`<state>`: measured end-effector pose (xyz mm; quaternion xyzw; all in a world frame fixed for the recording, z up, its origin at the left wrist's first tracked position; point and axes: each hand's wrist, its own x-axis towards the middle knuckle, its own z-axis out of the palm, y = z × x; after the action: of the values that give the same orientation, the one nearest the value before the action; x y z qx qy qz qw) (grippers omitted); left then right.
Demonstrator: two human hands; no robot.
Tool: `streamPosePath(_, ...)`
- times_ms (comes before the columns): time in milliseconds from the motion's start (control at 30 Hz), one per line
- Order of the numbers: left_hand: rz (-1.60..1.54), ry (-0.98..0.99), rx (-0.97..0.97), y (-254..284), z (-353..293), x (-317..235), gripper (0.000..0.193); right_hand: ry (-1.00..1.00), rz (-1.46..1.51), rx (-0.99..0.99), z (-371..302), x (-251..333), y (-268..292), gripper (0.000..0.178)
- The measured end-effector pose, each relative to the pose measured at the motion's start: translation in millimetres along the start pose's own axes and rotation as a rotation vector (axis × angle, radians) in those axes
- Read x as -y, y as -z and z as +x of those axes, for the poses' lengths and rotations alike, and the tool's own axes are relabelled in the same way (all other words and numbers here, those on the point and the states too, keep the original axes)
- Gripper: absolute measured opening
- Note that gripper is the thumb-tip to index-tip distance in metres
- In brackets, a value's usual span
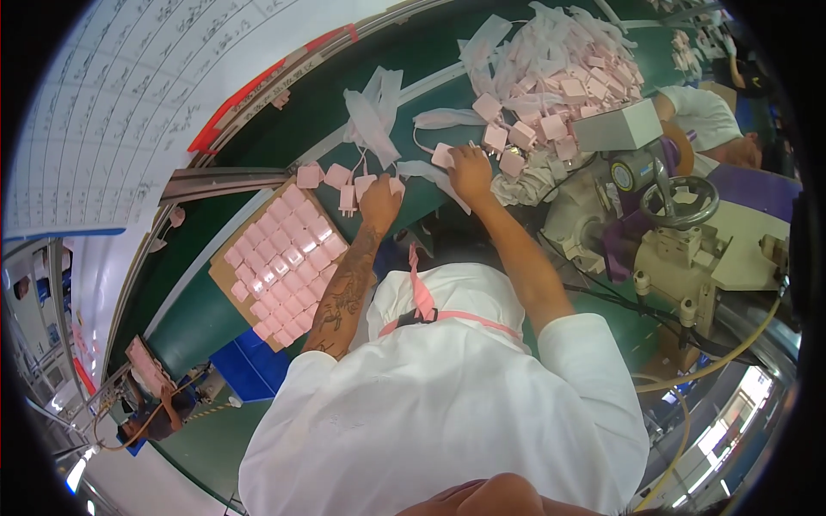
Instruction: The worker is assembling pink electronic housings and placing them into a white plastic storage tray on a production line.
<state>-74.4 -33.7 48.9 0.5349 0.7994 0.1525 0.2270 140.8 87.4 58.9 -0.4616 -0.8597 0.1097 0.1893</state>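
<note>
My right hand (pixel 471 176): thumb and fingers closed down to a pinch on one pink adapter (pixel 441 155), which pokes out to the left of the fingertips; its white lead curves up from it. My left hand (pixel 381 205): fingers bent, pointing down over a pair of pink blocks (pixel 364 186), one showing either side of the knuckles. Can't tell if they grip either or just touch.

Just left of those left fingers: more loose pink blocks (pixel 336 175), one with prongs toward me. Beyond the fingertips, white-wrapped cables (pixel 376 125) on the green bench (pixel 434 99). Lower left of the left hand, cardboard sheet (pixel 225 279) carrying tight rows of pink housings (pixel 288 254), next to my forearm.

Past the right fingers, up and right: big heap of adapters (pixel 572 95) with wrapped leads. Nearer, right of the right hand: crumpled off-white cloth (pixel 527 182), then machine with handwheel (pixel 684 202).
</note>
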Motion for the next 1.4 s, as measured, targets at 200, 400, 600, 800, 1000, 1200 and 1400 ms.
streamPosePath(200,0.337,-0.351,-0.099,-1,8,-17,0.023,-0.06,-0.207,0.176,17,6,-38,0.04)
streamPosePath(400,0.266,-0.148,-0.152,-3,0,6,0.04,-0.471,0.001,0.561,45,57,1,0.03)
streamPosePath(600,0.264,-0.131,-0.277,-5,6,-5,0.039,-0.653,0.912,0.688,26,6,-12,0.04)
streamPosePath(800,-0.587,-0.057,-0.146,-2,5,-32,0.036,-0.869,1.132,0.626,22,22,20,0.046)
streamPosePath(1000,-1.484,0.073,0.348,57,-24,-74,0.036,-0.814,1.148,0.523,5,62,75,0.051)
streamPosePath(1200,-1.592,0.235,0.245,76,-62,-79,0.035,-0.5,0.899,0.44,-16,106,128,0.061)
streamPosePath(1400,-1.658,0.24,0.212,111,-94,-89,0.034,-0.429,0.908,0.48,-19,134,177,0.067)
